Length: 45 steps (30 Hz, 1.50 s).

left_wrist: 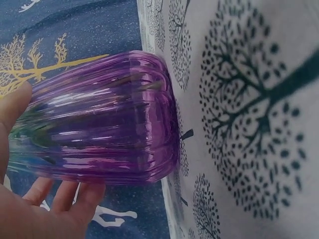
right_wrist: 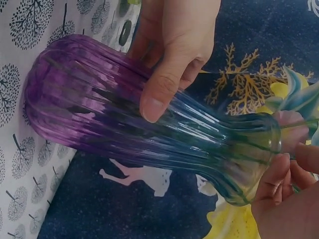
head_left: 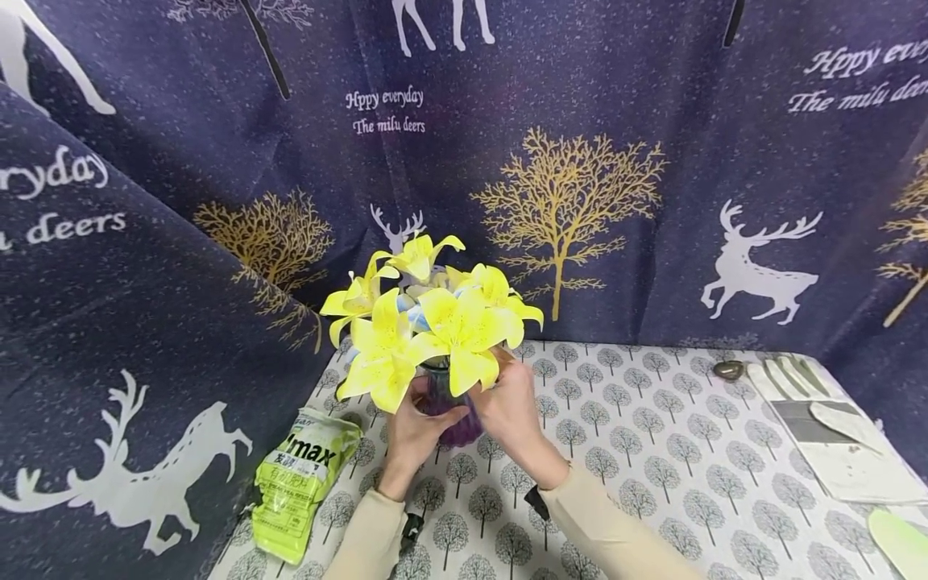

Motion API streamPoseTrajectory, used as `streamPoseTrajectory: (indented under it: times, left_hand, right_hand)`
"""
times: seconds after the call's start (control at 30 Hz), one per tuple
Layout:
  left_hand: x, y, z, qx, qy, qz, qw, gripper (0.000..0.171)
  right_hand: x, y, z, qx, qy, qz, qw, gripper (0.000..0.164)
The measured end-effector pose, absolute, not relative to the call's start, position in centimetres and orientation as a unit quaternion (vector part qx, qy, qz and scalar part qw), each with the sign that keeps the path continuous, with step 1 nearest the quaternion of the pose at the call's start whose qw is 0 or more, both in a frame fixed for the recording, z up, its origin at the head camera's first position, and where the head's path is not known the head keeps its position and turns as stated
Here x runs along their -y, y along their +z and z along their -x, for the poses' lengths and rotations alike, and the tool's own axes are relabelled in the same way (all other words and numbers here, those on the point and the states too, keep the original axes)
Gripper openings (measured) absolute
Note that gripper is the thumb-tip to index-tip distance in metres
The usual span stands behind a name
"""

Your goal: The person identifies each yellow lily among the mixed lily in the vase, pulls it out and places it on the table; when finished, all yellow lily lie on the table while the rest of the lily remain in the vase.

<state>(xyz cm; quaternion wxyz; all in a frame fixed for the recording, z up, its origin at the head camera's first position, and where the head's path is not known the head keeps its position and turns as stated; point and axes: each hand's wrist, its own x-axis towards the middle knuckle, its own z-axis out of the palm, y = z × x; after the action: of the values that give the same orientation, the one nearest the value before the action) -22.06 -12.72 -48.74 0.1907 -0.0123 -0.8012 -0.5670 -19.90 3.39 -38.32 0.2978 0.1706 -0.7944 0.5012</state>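
A ribbed glass vase (head_left: 460, 428), purple at the base and fading to blue-green at the mouth, stands on the tree-patterned cloth. My left hand (head_left: 409, 428) grips its side, the thumb (right_wrist: 158, 94) lying across the glass and the fingers behind it. Large yellow lilies (head_left: 464, 326), with some pale blue flowers (head_left: 415, 312) among them, spread above the mouth and hide most of it in the head view. In the right wrist view, green stems run down inside the vase. My right hand (head_left: 511, 407) is at the rim, its curled fingertips (right_wrist: 276, 172) pinching a flower stem there.
A lime-green printed bag (head_left: 290, 491) lies left of my left forearm. Farther right on the cloth (head_left: 602, 463) are a dark shiny stone-like object (head_left: 728, 370), white-and-grey gloves (head_left: 834, 451) and a pale green object (head_left: 899, 544). A dark blue deer-print curtain (head_left: 435, 177) hangs behind.
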Motion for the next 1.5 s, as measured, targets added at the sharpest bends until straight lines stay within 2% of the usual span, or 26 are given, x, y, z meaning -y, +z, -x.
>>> streamPoseTrajectory:
  times: [0.13,0.37,0.47,0.63,0.83,0.93,1.03,1.2,1.37,1.5]
  left_hand:
    - [12.7,-48.6,22.1,0.803,-0.563,0.016,0.196,0.063]
    - [12.6,-48.5,21.9,0.803,-0.566,0.007,0.186,0.067]
    - [12.7,-48.7,22.0,0.8,-0.571,0.007,0.185,0.069]
    - [12.8,-49.0,22.2,0.794,-0.569,0.02,0.212,0.078]
    - [12.8,-48.9,22.1,0.81,-0.54,0.028,0.229,0.097]
    - [12.8,-48.9,22.0,0.811,-0.538,0.027,0.227,0.098]
    - [12.9,-48.8,21.9,0.811,-0.542,0.023,0.218,0.101]
    - [12.8,-48.9,21.7,0.804,-0.558,0.011,0.206,0.1]
    - [12.8,-48.9,21.7,0.8,-0.566,-0.007,0.197,0.096]
    - [12.8,-48.9,21.6,0.812,-0.549,-0.023,0.196,0.093]
  right_hand:
    - [-3.1,-38.2,19.9,0.798,0.505,-0.143,0.296,0.01]
    - [-2.7,-38.2,20.2,0.8,0.504,-0.128,0.299,0.027]
    - [-2.7,-38.5,20.2,0.792,0.507,-0.136,0.31,0.029]
    - [-2.5,-38.8,19.9,0.778,0.526,-0.112,0.323,0.036]
    - [-2.1,-38.6,19.6,0.752,0.566,-0.087,0.328,0.024]
    - [-2.0,-38.9,19.8,0.738,0.556,-0.1,0.37,0.019]
    - [-2.0,-39.3,19.9,0.692,0.59,-0.138,0.392,0.006]
    - [-1.7,-39.7,19.6,0.594,0.689,-0.167,0.38,0.02]
    - [-1.4,-39.7,19.4,0.621,0.641,-0.118,0.435,0.016]
    - [-1.5,-39.5,19.3,0.615,0.634,-0.119,0.454,0.017]
